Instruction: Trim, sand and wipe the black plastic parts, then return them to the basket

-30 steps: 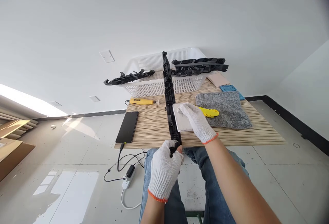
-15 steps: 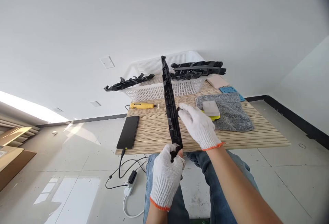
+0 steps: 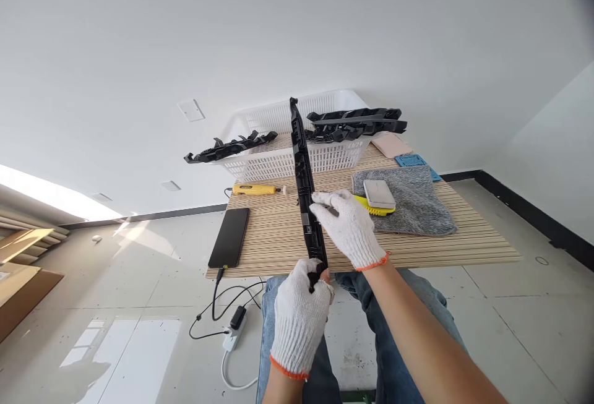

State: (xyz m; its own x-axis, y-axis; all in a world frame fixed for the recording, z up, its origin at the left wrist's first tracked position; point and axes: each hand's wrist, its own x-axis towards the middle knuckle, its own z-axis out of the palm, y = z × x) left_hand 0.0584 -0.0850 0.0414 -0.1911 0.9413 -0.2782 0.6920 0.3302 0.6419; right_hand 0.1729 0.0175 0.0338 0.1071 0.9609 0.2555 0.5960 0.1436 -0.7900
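A long black plastic trim piece (image 3: 304, 184) with ribs and clips stands out lengthwise over the table, its far end above the white basket. My left hand (image 3: 301, 317), in a white knitted glove with an orange cuff, is closed around the near end. The gloved right hand (image 3: 346, 224) rests its fingertips against the right edge of the piece, around mid-length. Its fingers are pinched, and a bit of something dark shows between them, too hidden to name.
A white plastic basket (image 3: 266, 169) carries more black trim pieces (image 3: 357, 124). On the table lie a yellow rotary tool (image 3: 254, 189), a phone (image 3: 229, 238) with a cable, a grey cloth (image 3: 417, 206), a white block (image 3: 379, 194) on a yellow item, and a blue mat (image 3: 413, 161).
My right hand has moved left and slightly down, from just beside the trim piece to touching its edge. The left hand keeps its hold at the near end.
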